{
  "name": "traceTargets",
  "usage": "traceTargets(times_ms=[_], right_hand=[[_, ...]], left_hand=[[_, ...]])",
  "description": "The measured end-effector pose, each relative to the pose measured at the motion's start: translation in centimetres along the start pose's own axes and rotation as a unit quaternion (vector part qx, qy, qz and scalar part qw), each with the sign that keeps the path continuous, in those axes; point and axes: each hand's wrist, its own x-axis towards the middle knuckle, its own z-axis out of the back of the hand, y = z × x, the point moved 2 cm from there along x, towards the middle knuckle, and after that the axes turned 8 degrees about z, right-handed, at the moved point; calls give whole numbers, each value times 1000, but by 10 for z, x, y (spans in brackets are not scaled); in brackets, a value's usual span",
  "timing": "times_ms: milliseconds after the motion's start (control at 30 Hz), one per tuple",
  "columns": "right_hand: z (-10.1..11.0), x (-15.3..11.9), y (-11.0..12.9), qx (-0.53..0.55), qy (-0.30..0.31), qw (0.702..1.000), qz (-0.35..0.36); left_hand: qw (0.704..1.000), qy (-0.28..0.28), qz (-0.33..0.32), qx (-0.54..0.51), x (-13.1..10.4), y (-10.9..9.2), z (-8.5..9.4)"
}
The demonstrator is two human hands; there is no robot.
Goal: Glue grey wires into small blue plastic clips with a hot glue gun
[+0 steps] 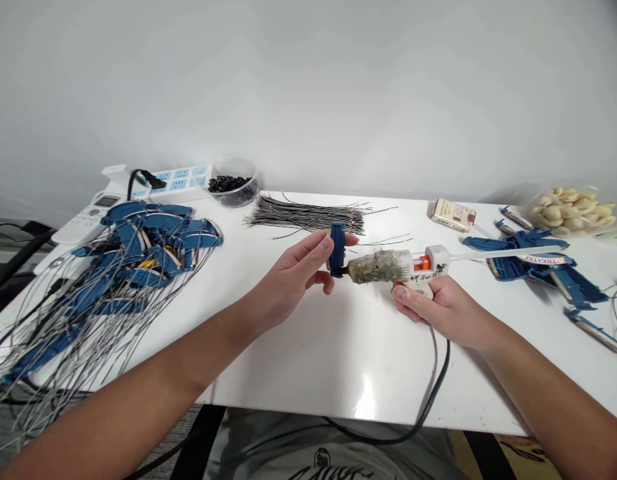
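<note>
Between the thumb and fingers of my left hand point(301, 267) is a small blue plastic piece point(337, 247), held upright over the table. My right hand point(438, 307) grips the handle of a white hot glue gun point(381, 265), its thumb near the orange trigger. The gun's front is crusted with residue, and its nozzle meets or nearly meets the lower end of the blue piece. A long translucent glue stick point(508, 253) sticks out of the gun's back. From the handle a black cord point(441, 380) loops down past the table's front edge.
Blue pieces with wires point(153, 247) heap at the left, near a power strip point(183, 181). Behind my hands lie a bundle of thin wires point(308, 215) and a tub of black parts point(233, 183). At right are a small box point(453, 215), more blue pieces point(533, 260) and a bag of beige pieces point(571, 210).
</note>
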Motion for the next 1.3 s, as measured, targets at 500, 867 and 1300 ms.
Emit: traceTargets(times_ms=[500, 867, 1300], right_hand=[[1, 0, 0, 5, -1, 1000, 6], [1, -2, -2, 3, -5, 1000, 11], [2, -2, -1, -3, -7, 1000, 6]], left_hand=[[1000, 0, -6, -1, -1, -1, -2], [1000, -10, -6, 0, -1, -2, -2], [1000, -3, -16, 5, -1, -2, -2]])
